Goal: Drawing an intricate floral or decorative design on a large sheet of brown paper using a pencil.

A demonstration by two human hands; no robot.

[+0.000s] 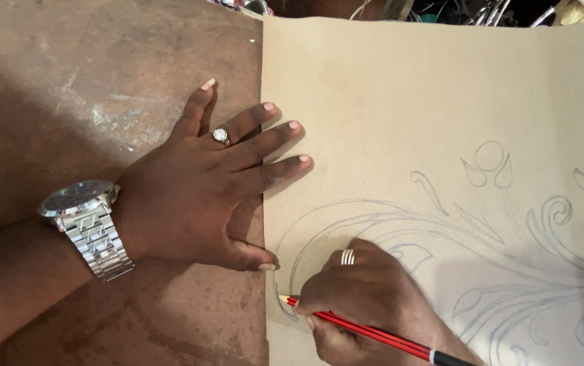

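The left hand (197, 196) lies flat and open, palm down, on the brown table (68, 88), fingers spread; three fingertips and the thumb tip rest on the left edge of the tan paper (387, 95), the little finger on the table alone. It wears a stone ring (221, 135) on one finger and a silver watch (85, 217) at the wrist.

The right hand (366, 298) is closed around a red pencil (366, 331) with thin dark stripes and a black end, which runs off the lower right. It wears a banded ring (347, 257). The pencil's tip (282, 299) touches the paper close to its left edge, on a curved line of the drawing (509, 224), a grey scrollwork of swirls, leaves and a round bud that fills the sheet's right and lower part.

Clutter (482, 10) lies beyond the paper's top edge, too dark to tell; no labels or packages can be made out
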